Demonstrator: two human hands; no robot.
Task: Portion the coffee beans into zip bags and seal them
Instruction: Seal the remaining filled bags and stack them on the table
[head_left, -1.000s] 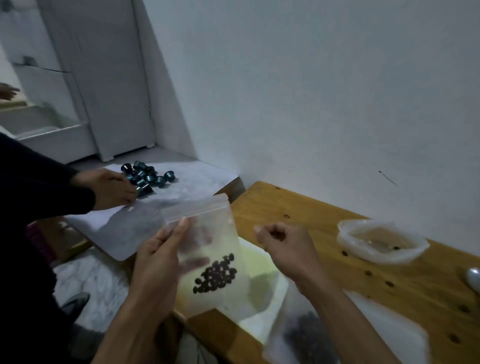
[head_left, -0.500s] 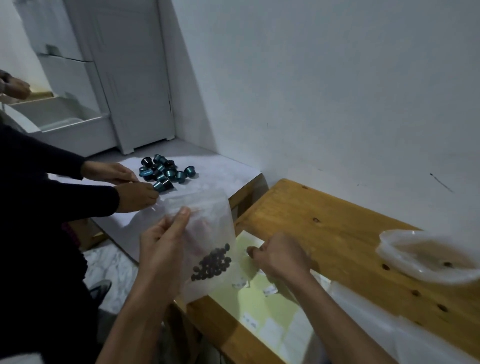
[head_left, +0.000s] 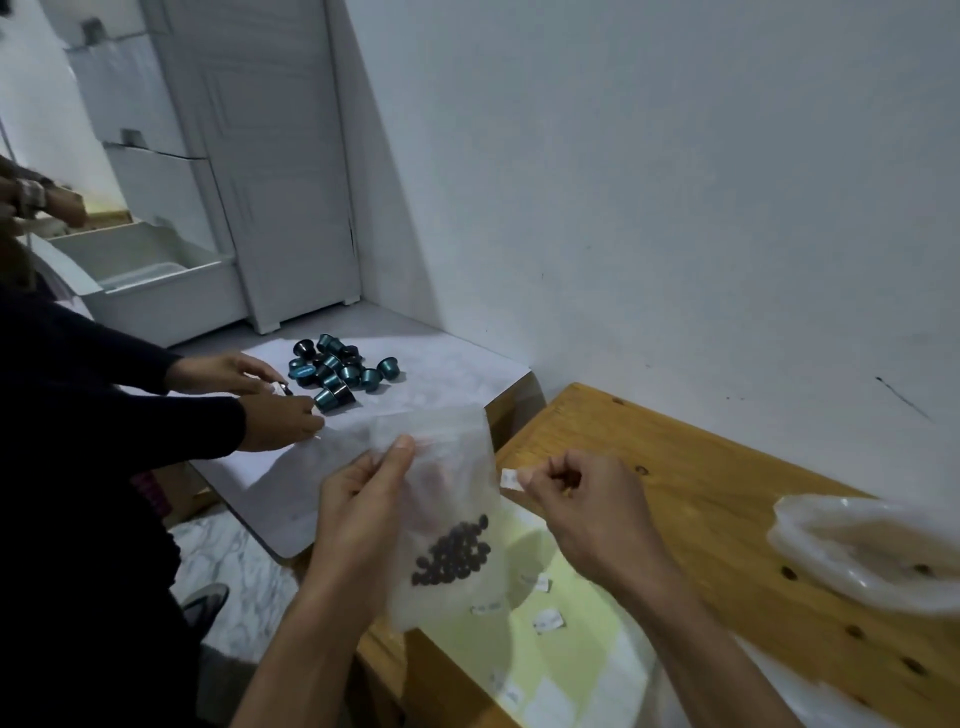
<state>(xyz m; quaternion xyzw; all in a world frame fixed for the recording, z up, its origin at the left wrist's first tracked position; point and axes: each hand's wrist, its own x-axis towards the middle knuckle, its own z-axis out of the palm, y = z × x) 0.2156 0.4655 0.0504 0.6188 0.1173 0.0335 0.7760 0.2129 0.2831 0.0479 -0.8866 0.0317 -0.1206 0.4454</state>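
Observation:
My left hand holds a clear zip bag upright above the edge of the wooden table, thumb on the front and fingers behind it. A small heap of dark coffee beans lies in the bag's lower part. My right hand is just right of the bag, fingers curled, pinching a small white sticker close to the bag's right edge. Under the hands a yellow-green sheet with several white stickers lies on the table.
A crumpled clear plastic bag with a few beans sits at the right. Loose beans dot the table. To the left another person's hands work beside several teal coffee capsules on a white sheet. White door and drawers stand behind.
My right hand has come up off the sticker sheet with a white sticker pinched in it, now beside the bag. The view has turned left. The bag stays in my left hand.

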